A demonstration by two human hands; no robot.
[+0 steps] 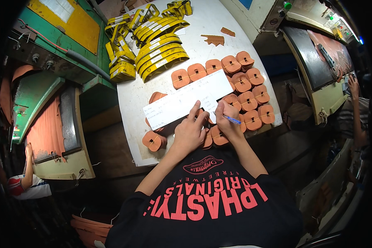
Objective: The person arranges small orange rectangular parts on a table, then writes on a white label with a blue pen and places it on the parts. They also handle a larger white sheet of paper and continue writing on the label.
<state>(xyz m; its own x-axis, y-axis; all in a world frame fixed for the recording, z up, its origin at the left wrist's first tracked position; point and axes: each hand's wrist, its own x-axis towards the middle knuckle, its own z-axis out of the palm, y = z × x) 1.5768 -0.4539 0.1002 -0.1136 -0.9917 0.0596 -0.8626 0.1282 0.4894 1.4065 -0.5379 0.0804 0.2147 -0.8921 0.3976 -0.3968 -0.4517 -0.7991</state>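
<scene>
A long white sheet of paper [182, 99] with handwriting lies slantwise over bundles of orange-tan leather pieces. My left hand [189, 133] rests on its near edge, fingers stretched out and the index finger on the sheet. At the sheet's right end my right hand [229, 124] is closed around a blue pen [233, 119], its writing tip hidden by the hand. Several tied, rounded-square leather bundles [247, 101] stand in rows beyond and to the right of the hands. One more leather bundle [152, 141] sits apart at the near left.
Yellow curved cutting dies [161, 51] are piled on the far left of the white table [242, 43]. Leather scraps [213, 40] lie near its far right. Machines with leather sheets [49, 128] flank the table; one person's arm [27, 167] shows at left, another person's hand [353, 87] at right.
</scene>
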